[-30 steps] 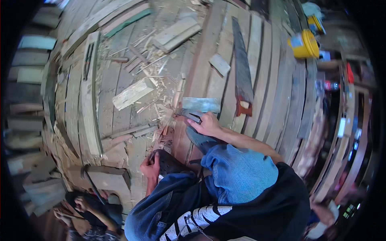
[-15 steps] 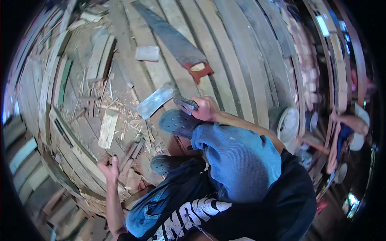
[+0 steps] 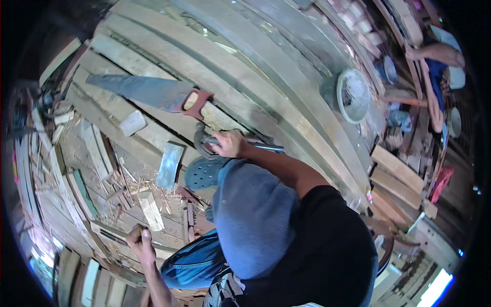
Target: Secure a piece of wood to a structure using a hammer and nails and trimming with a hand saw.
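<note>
My right hand (image 3: 228, 144) is closed round a hammer close to its head; the dark curved head (image 3: 200, 139) sticks out on the left and the shiny shaft (image 3: 269, 148) on the right. This hand is just beyond my raised knee, above a clog (image 3: 202, 174) on my foot. A handsaw (image 3: 148, 93) with a red-orange handle lies flat on the boards past the hammer. My left hand (image 3: 141, 245) is held as a fist, thumb up, near a pale wood offcut (image 3: 151, 211). Whatever it may hold is hidden.
A grey rectangular piece (image 3: 170, 165) and a small whitish block (image 3: 133, 123) lie before me, with wood scraps and shavings on the left. A bucket (image 3: 353, 95) stands on the right. Farther right, another person's arms (image 3: 434, 53) are near a wooden handle (image 3: 404, 101).
The view has swung to the right, so the saw and scraps appear turned and shifted. My right hand still grips the hammer, whose shaft now shows. My left hand remains a fist.
</note>
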### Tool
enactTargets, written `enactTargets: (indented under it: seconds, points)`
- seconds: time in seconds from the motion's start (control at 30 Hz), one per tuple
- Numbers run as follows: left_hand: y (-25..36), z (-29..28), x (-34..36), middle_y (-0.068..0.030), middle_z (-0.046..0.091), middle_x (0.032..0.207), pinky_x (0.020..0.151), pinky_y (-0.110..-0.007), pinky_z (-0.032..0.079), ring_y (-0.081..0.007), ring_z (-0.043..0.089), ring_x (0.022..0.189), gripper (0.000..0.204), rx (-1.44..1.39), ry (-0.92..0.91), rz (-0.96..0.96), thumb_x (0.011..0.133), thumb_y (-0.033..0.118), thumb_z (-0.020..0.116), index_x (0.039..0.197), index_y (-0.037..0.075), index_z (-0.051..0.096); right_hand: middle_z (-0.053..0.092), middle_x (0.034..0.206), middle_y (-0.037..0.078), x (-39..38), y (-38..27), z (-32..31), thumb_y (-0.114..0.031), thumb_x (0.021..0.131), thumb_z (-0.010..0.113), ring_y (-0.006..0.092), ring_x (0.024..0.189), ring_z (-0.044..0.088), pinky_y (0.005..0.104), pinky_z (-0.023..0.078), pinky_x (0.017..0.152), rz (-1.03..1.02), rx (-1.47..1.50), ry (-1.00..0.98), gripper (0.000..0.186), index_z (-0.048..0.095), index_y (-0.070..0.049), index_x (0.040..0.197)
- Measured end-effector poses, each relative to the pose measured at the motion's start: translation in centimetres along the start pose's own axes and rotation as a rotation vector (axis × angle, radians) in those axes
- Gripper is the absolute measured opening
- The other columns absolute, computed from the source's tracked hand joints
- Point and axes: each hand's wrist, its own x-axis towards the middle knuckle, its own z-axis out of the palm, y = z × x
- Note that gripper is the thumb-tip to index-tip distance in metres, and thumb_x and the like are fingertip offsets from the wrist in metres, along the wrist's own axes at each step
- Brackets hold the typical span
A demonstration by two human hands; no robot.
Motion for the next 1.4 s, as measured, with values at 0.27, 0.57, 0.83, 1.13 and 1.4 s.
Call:
enactTargets:
  seconds: [0.27,0.57,0.83,1.13,1.4]
  points:
    - [2.6,9.8,4.6,0.0015,0.029,0.059,0.052,-0.029,0.021,-0.0103,0.027,0.055,0.050,-0.313,0.275,-0.156,0.096,0.038,0.047,0.060,0.011,0.028,0.064,0.067,0.017,-0.1,0.6,0.3,-0.036,0.077,0.067,0.0350,0.062,0.064,0.0476,0.049,0.058,-0.002,0.020,0.163,0.038,0.059,-0.005,0.099]
    - [-2.2,12.1,5.3,0.0029,0.040,0.054,0.051,-0.028,0.025,-0.0072,0.034,0.054,0.050,-0.296,0.098,-0.199,0.095,0.031,0.056,0.054,0.006,0.044,0.057,0.072,0.014,-1.0,3.6,1.0,-0.019,0.070,0.072,0.0330,0.064,0.059,0.0436,0.047,0.057,-0.157,0.071,0.285,0.030,0.056,-0.003,0.090]
    - [-0.9,7.8,4.7,0.0026,0.034,0.051,0.048,-0.031,0.024,-0.0092,0.030,0.053,0.050,-0.296,0.350,-0.109,0.084,0.031,0.066,0.052,0.002,0.040,0.061,0.094,0.019,0.3,1.1,0.4,-0.028,0.075,0.071,0.0393,0.087,0.060,0.0488,0.050,0.072,0.020,0.145,-0.004,0.036,0.056,-0.004,0.098]
    - [1.8,6.8,2.1,-0.0058,0.040,0.046,0.046,-0.033,0.034,-0.0125,0.037,0.047,0.050,-0.255,0.485,-0.131,0.077,0.037,0.073,0.052,0.000,0.049,0.064,0.071,0.021,1.6,0.1,-1.4,-0.040,0.079,0.067,0.0421,0.071,0.064,0.0508,0.050,0.067,0.053,-0.132,-0.245,0.037,0.060,-0.004,0.087]
    - [1.4,7.7,0.6,-0.0075,0.041,0.042,0.044,-0.034,0.034,-0.0193,0.039,0.040,0.056,-0.158,0.522,-0.220,0.071,0.045,0.077,0.047,0.002,0.049,0.064,0.069,0.022,2.6,0.9,-0.8,-0.042,0.073,0.066,0.0417,0.070,0.064,0.0498,0.051,0.067,0.002,-0.147,-0.274,0.040,0.061,-0.003,0.080]
